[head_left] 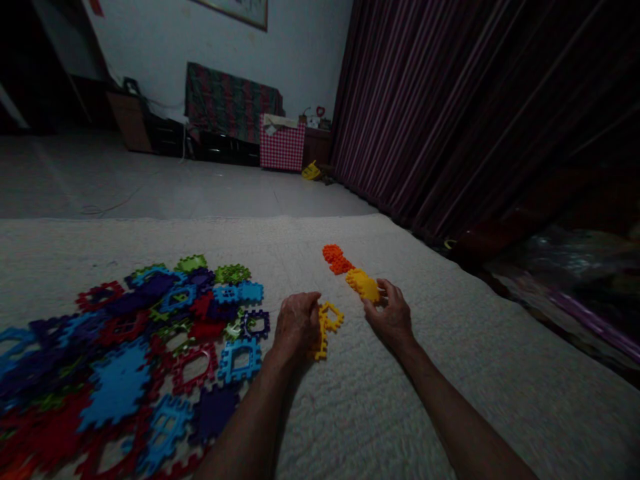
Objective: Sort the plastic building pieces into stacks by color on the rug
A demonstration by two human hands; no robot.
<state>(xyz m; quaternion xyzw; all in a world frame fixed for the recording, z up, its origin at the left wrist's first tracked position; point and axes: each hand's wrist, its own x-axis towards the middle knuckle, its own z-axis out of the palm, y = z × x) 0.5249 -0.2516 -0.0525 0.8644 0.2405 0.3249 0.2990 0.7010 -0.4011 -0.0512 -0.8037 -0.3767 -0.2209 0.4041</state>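
My left hand [296, 328] is closed at the yellow toothed building tiles [333, 317], some with cut-out openings, and its back hides part of them. To the right, my right hand [393, 315] has its thumb and fingers curved round the near end of a row of yellow building tiles [363, 284]. Touching or almost touching the far end of that row lie several orange tiles [337, 259]. All of these rest on the pale quilted cover [345, 413].
A wide heap of blue, purple, red and green toothed tiles [120, 380] spreads left of my left arm. Beyond the cover is a tiled floor [225, 190], with a cloth-draped cabinet [283, 147] by the wall. Dark purple curtains [400, 113] hang at right.
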